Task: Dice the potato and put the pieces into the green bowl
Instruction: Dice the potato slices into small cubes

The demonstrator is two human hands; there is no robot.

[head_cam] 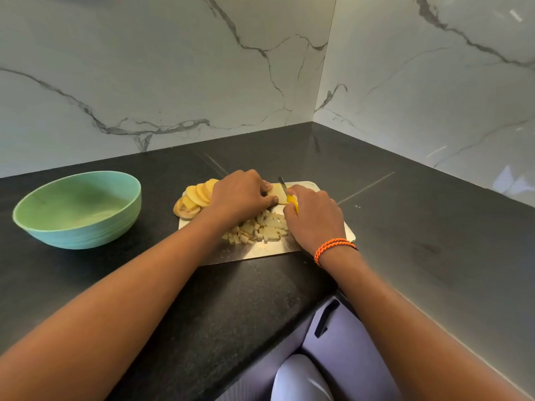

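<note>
On a pale cutting board (260,251) my left hand (241,196) holds down a stack of potato slices (277,193) between curled fingers and thumb. My right hand (314,218) grips a yellow-handled knife (289,195) whose blade sits across that stack. More round potato slices (197,196) lean in a row at the board's left end. A heap of diced potato pieces (260,230) lies on the board in front of my hands. The green bowl (78,209) stands to the left on the dark counter and looks empty.
The dark counter (405,227) runs into a corner with marble walls behind and to the right. Its front edge runs diagonally under my arms, with a lilac cabinet door and handle (325,318) below it.
</note>
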